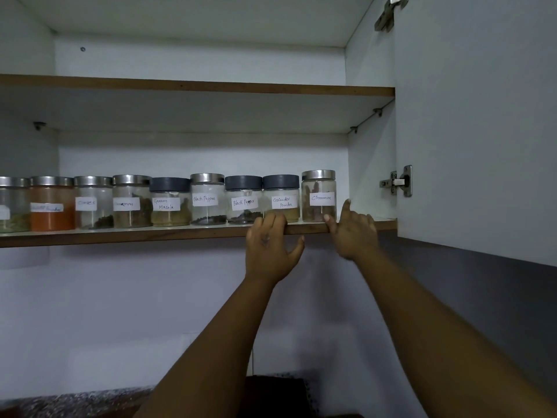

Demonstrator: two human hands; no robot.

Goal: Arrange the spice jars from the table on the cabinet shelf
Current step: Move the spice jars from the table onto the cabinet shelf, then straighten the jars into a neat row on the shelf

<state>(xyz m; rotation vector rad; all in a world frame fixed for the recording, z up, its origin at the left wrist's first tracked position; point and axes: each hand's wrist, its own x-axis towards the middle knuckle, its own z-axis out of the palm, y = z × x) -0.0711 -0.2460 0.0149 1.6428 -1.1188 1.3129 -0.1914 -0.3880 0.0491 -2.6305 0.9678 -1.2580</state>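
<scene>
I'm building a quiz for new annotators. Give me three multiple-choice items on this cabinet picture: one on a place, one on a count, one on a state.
1. Where does the Cinnamon jar stand in the row?
A. far right end
B. middle
C. upper shelf

2. How many jars have dark grey lids?
A. one
B. three
C. five

3. What is the left hand doing?
A. lifting a jar
B. resting fingers on the shelf edge
C. hanging at the side

Answers: 1 A, no jar stands to its right. 2 B, Garam Masala, one Black Pepper and Coriander Powder have dark lids; the others are silver. 3 B, its fingers lie over the shelf's front edge, holding nothing.
</scene>
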